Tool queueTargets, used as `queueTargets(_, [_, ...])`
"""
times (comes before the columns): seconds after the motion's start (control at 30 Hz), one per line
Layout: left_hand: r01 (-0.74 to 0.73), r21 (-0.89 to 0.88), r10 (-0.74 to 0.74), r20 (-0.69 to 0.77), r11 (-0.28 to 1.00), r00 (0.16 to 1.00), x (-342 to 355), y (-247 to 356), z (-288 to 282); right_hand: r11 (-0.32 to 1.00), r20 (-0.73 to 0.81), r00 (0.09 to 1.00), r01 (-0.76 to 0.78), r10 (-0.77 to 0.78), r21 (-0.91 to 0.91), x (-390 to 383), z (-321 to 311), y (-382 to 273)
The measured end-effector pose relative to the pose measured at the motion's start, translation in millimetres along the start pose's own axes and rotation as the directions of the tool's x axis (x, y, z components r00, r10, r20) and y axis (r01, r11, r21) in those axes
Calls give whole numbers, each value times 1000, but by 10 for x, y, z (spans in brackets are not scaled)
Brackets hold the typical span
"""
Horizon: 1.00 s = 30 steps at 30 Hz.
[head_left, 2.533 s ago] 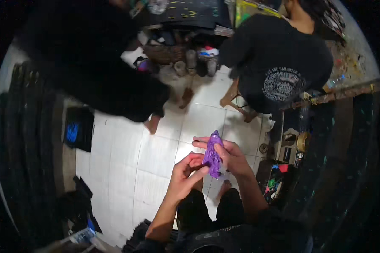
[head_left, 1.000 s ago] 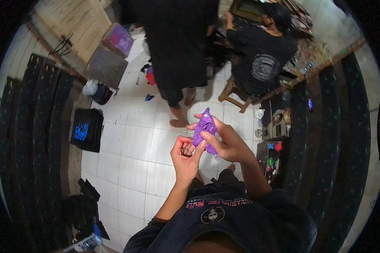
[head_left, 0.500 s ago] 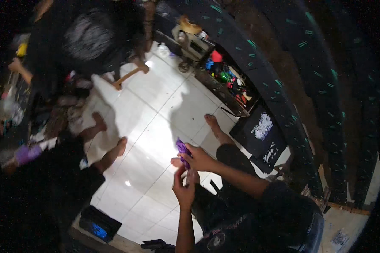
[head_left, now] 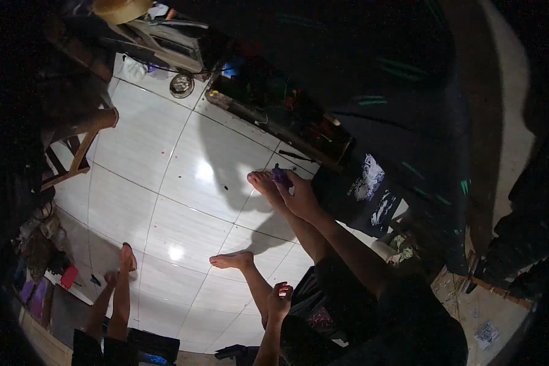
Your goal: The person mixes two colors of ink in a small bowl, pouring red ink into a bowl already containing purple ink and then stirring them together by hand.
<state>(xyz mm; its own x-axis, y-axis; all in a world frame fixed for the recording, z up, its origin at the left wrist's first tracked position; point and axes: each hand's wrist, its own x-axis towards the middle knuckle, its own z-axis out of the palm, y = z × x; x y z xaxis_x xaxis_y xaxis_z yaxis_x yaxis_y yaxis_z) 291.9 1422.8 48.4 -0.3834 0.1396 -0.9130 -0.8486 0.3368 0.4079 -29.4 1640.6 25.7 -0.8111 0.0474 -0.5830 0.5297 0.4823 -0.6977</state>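
Observation:
My right hand [head_left: 299, 198] is closed round a crumpled purple plastic bag [head_left: 279, 174], out over the floor above my bare foot. My left hand [head_left: 280, 295] is lower down by my legs, away from the bag, its fingers loosely curled and apart with nothing visible in them. To the right of the bag is a black fabric piece with a white print [head_left: 367, 182].
Another person's bare legs [head_left: 119, 305] stand at lower left on the white tiles [head_left: 134, 207]. A wooden stool [head_left: 79, 161] is at left. A cluttered shelf box [head_left: 274, 122], a round tin [head_left: 182, 85] and a machine [head_left: 177, 46] line the upper edge. Dark hanging cloths fill the right.
My view has swung to the right toward the dark cloths. My left hand has left the purple bag and dropped lower; my right hand keeps hold of it, reaching farther forward.

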Motion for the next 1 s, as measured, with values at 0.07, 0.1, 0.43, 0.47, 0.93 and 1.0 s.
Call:
queueTargets(0.07, [-56,50,58,-34,997,998,123,268,44,999,46,998,-45,43,30,18,-83,72])
queueTargets(0.1, [-130,138,142,-81,982,987,264,303,59,998,-18,998,55,-54,34,-6,-103,58])
queueTargets(0.43, [-557,53,542,-317,829,778,1305,2271,-451,967,96,962,255,-254,5,-332,184,137])
queueTargets(0.47, [-529,-19,505,-275,848,818,1317,2305,-469,968,122,960,252,-252,10,-317,161,48])
queueTargets(0.93, [-600,102,599,-301,794,742,898,2176,-855,933,295,887,358,-355,43,-239,42,-740])
queueTargets(1.0, [-610,19,583,-319,792,747,689,2071,-1005,944,364,877,328,-314,24,-342,208,-829])
